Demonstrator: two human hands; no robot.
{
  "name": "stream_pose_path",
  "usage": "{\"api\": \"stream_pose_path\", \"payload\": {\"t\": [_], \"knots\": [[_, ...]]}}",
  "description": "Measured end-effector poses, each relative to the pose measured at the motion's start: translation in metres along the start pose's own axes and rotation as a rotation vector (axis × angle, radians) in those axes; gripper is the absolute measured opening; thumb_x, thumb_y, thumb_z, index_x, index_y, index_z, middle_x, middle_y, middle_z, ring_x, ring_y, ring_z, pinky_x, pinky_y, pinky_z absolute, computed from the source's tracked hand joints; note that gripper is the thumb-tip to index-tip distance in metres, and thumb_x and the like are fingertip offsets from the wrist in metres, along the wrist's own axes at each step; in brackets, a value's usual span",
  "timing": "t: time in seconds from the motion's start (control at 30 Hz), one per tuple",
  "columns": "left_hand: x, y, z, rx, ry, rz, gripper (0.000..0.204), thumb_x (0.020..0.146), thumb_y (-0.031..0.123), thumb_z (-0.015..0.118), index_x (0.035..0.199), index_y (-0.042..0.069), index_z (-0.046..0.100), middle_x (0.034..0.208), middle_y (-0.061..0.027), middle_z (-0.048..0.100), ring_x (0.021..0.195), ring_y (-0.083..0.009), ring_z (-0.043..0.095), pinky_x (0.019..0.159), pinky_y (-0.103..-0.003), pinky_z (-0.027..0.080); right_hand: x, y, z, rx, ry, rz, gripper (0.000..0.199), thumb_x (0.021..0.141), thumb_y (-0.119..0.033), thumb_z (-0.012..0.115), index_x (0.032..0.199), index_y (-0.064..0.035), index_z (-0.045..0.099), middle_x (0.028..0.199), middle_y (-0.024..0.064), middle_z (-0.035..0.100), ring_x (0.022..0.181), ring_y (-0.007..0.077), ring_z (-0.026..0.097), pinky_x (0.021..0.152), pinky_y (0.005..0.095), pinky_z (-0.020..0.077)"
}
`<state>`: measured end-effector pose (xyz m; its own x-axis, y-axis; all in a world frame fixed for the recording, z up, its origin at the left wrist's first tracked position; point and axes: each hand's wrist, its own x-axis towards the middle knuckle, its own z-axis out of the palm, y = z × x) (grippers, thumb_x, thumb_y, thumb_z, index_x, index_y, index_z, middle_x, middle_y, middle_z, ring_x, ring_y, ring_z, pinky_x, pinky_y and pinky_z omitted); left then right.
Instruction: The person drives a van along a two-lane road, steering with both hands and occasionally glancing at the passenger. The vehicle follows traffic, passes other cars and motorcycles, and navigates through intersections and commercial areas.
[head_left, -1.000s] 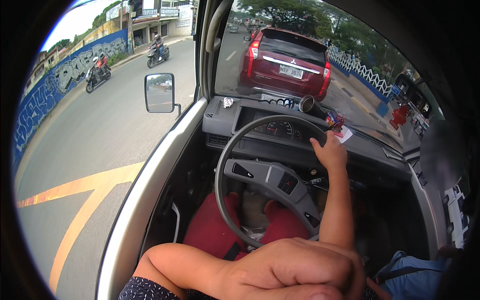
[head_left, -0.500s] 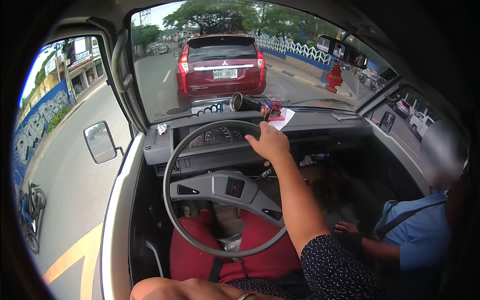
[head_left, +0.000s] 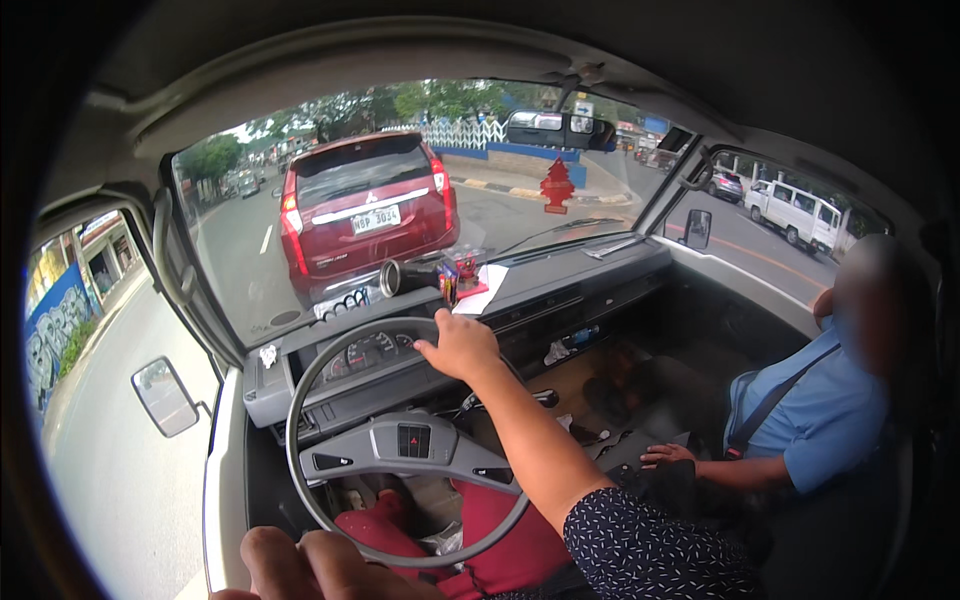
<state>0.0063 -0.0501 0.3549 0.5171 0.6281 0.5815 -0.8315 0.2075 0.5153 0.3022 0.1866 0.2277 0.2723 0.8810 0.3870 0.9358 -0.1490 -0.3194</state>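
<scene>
My right hand (head_left: 462, 347) is closed over the top of the grey steering wheel (head_left: 388, 440), its thumb lying along the rim. The right forearm crosses in front of the wheel's right side, in a dark patterned sleeve. At the lower edge, left of the wheel, my left hand (head_left: 300, 565) shows only as bent knuckles close to the camera; anything in its fingers is hidden. Behind the wheel sits the instrument cluster (head_left: 368, 352). On the dashboard above my right hand are a black cylindrical object (head_left: 402, 278), a clear box with red contents (head_left: 466, 270) and white paper (head_left: 486, 288).
A red SUV (head_left: 365, 200) is close ahead through the windshield. A red tree-shaped air freshener (head_left: 557, 187) hangs there. A person in a blue shirt (head_left: 800, 410) sits at right, wearing a seat belt. A side mirror (head_left: 165, 395) stands outside left; a white van (head_left: 797, 212) is at far right.
The view has swung right and tilted, so the SUV appears farther left and the motorcycle has left the picture. My left knuckles now show at the lower left. My right hand stays on the rim.
</scene>
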Motion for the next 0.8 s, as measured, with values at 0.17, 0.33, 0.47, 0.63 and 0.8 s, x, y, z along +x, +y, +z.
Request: {"api": "stream_pose_path", "payload": {"t": [0.17,0.33,0.47,0.63,0.8], "knots": [[0.005,-0.012,0.013,-0.038,-0.239,0.067,0.050,0.102,0.058,0.056,0.126,0.015,0.046,0.132,-0.0210,0.053,0.097,-0.0416,0.071,0.088,-0.056,0.058,-0.005,0.001,-0.004,0.001,0.016,-0.005,0.058,0.093,-0.057,0.068,0.116,-0.0040,0.058,0.108,0.0193,0.072,0.104,0.0393,0.071,0.087,0.0503,0.0582],[0.013,-0.036,0.027,-0.096,-0.427,0.057,0.069,0.100,0.067,0.047,0.143,0.017,0.027,0.146,-0.0294,0.030,0.113,-0.0469,0.063,0.098,-0.059,0.052,-0.008,0.006,-0.003,0.036,-0.009,0.016,0.059,0.093,-0.055,0.069,0.121,-0.0046,0.058,0.114,0.0175,0.070,0.108,0.0374,0.071,0.090,0.0479,0.0579],[0.021,-0.051,0.034,-0.159,-0.586,0.045,0.084,0.100,0.073,0.039,0.157,0.018,0.012,0.157,-0.0362,0.011,0.125,-0.0511,0.056,0.106,-0.062,0.047,-0.010,0.008,0.003,0.045,0.047,-0.002,0.058,0.092,-0.056,0.068,0.118,-0.0052,0.057,0.110,0.0171,0.071,0.106,0.0372,0.071,0.087,0.0489,0.0585],[0.025,-0.053,0.018,-0.079,-0.648,-0.181,0.101,0.096,0.082,0.035,0.168,0.018,0.003,0.165,-0.0412,0.000,0.135,-0.0547,0.051,0.115,-0.065,0.039,-0.008,0.010,0.005,0.064,0.052,0.003,0.056,0.092,-0.053,0.071,0.115,-0.0038,0.057,0.107,0.0170,0.071,0.104,0.0362,0.072,0.086,0.0476,0.0589],[-0.004,-0.056,-0.038,0.463,-0.188,0.102,0.106,0.091,0.085,0.042,0.165,0.011,0.020,0.165,-0.0391,0.013,0.139,-0.0555,0.046,0.121,-0.067,0.027,-0.010,0.012,0.002,0.070,0.038,0.003,0.055,0.092,-0.052,0.072,0.115,-0.0047,0.058,0.110,0.0169,0.070,0.105,0.0347,0.072,0.086,0.0461,0.0591]]}}
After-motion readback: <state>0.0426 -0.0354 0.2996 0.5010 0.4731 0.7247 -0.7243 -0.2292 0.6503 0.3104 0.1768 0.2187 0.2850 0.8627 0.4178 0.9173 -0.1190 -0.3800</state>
